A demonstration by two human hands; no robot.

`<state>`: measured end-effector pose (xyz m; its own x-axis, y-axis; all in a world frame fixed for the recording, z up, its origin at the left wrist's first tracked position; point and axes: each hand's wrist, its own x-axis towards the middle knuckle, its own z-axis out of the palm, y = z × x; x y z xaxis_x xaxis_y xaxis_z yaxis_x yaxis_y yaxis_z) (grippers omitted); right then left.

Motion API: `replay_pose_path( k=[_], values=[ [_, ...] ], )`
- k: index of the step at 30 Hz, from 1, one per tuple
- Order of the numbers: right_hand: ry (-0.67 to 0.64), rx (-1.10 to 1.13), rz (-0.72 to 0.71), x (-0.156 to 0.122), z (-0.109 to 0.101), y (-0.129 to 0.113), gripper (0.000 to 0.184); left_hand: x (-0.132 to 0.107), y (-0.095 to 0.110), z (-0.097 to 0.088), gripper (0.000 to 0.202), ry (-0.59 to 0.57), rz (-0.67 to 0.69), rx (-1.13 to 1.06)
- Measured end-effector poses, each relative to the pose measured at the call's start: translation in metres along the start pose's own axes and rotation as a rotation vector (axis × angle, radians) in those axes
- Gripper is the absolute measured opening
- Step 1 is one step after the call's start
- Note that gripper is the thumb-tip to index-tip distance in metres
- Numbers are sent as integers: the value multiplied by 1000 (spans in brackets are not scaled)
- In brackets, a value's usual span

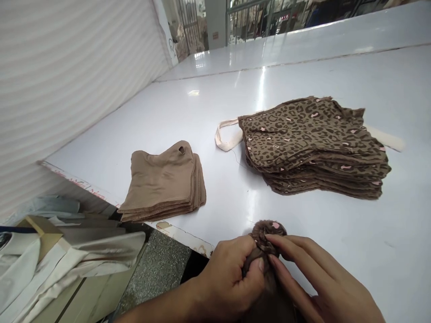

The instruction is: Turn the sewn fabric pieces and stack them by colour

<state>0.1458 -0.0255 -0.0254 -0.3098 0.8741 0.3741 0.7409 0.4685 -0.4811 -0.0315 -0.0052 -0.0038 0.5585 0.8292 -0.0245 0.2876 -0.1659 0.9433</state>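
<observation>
At the bottom edge both my hands work one bunched piece of brown leopard-print fabric [267, 231]. My left hand [229, 278] is closed in a fist around the gathered cloth. My right hand [319, 280] pinches the same piece from the right, fingers pressed on it. A stack of leopard-print cut pieces [313, 146] lies on the white table [370, 80] at centre right. A stack of plain tan cut pieces [164, 181] lies further left near the table's edge.
A cream fabric strip [226, 137] loops out from under the leopard stack, its other end showing at the right. A ribbed white wall [67, 67] runs along the left. Folded pale cloth and a box [50, 251] sit below the table at lower left.
</observation>
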Motion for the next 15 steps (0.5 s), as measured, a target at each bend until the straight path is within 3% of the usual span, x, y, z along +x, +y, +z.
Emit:
replay_pose_path(
  k=[4, 7, 11, 13, 15],
  values=[
    [-99, -32, -108, -2, 0, 8, 26, 0, -9, 2, 4, -38, 86, 187],
    [-137, -7, -114, -1, -4, 7, 17, 2, -13, 0, 10, -56, 283, 316],
    [-38, -120, -24, 5, -10, 13, 20, -2, -12, 3, 20, 2, 613, 454],
    [36, -211, 58, 6, -15, 22, 29, -5, -11, 6, 21, 0, 659, 472],
    [57, -196, 129, 5, -22, 29, 31, -7, -11, 7, 19, 25, 620, 471]
  ],
)
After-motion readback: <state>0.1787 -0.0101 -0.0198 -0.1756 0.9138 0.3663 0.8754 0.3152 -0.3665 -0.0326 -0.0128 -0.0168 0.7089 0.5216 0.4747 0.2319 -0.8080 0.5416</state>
